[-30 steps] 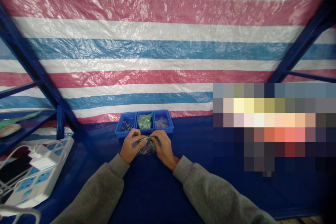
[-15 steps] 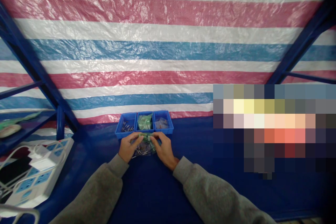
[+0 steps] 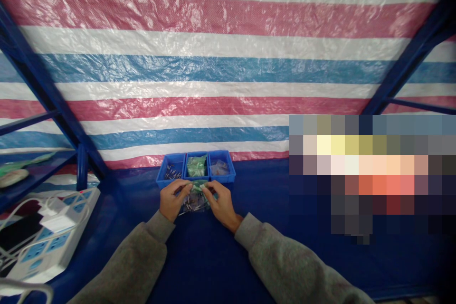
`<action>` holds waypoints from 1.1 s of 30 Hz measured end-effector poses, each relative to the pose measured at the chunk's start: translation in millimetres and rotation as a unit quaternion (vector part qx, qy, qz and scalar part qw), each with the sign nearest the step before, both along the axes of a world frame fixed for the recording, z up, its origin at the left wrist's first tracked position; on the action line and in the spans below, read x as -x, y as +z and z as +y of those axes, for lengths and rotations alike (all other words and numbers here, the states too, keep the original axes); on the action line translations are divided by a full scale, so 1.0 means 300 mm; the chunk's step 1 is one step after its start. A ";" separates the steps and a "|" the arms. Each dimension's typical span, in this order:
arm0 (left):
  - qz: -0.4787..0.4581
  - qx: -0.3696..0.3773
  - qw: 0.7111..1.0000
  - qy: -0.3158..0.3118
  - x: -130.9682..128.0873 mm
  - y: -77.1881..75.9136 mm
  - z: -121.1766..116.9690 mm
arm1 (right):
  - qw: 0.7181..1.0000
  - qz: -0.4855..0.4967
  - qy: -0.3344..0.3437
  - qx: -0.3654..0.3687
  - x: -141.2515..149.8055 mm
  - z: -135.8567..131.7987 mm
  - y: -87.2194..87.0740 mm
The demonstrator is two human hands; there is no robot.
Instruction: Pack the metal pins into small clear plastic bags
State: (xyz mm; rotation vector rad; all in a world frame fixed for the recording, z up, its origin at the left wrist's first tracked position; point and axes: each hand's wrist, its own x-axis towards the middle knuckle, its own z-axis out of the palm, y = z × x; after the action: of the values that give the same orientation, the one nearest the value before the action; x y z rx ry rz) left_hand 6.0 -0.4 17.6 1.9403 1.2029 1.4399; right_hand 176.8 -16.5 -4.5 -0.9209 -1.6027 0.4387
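My left hand (image 3: 172, 198) and my right hand (image 3: 222, 203) pinch the two sides of a small green-tinted plastic bag (image 3: 197, 184), thumbs towards each other. Just below its held edge, between my hands, lies a heap of small dark and silvery metal pieces (image 3: 194, 203); whether they are inside the bag or under it I cannot tell. Directly beyond my fingers stand three joined blue bins. Slim metal pieces lie in the left bin (image 3: 163, 181), folded green bags in the middle bin (image 3: 189, 154), and clear bags with small contents in the right bin (image 3: 231, 164).
A white power strip (image 3: 62, 259) with plugs and cables takes up the left side. Blue metal frame posts (image 3: 46, 80) rise at both sides. A striped plastic sheet (image 3: 228, 71) hangs behind the blue table surface (image 3: 210, 266). The right-hand area is pixelated.
My fingers shift slightly on the green bag, and its top edge looks a little more spread between them. My left hand has moved slightly left. The bins have not moved.
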 end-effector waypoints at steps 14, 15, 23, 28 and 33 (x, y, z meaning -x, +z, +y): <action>-0.012 0.057 0.998 -0.021 -0.005 -0.021 0.009 | 0.998 0.057 0.006 0.034 0.003 0.002 -0.013; -0.024 0.064 0.997 -0.021 -0.004 -0.018 0.009 | 0.998 0.058 0.003 0.027 0.001 0.002 -0.011; -0.087 0.136 0.983 -0.092 -0.005 0.013 0.003 | 0.999 0.020 -0.006 -0.032 -0.002 0.013 -0.012; -0.052 0.125 0.985 -0.104 0.001 0.008 0.002 | 0.999 0.033 -0.015 -0.038 -0.003 0.013 0.000; 0.057 -0.020 0.996 -0.065 -0.003 0.013 -0.005 | 0.999 0.034 -0.009 -0.038 -0.002 0.007 0.011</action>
State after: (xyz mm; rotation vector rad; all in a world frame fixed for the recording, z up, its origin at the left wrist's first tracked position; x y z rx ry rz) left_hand 6.8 -1.9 21.5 2.1126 1.0809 1.3112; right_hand 177.5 -14.5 -1.2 -0.8536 -1.5380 0.3898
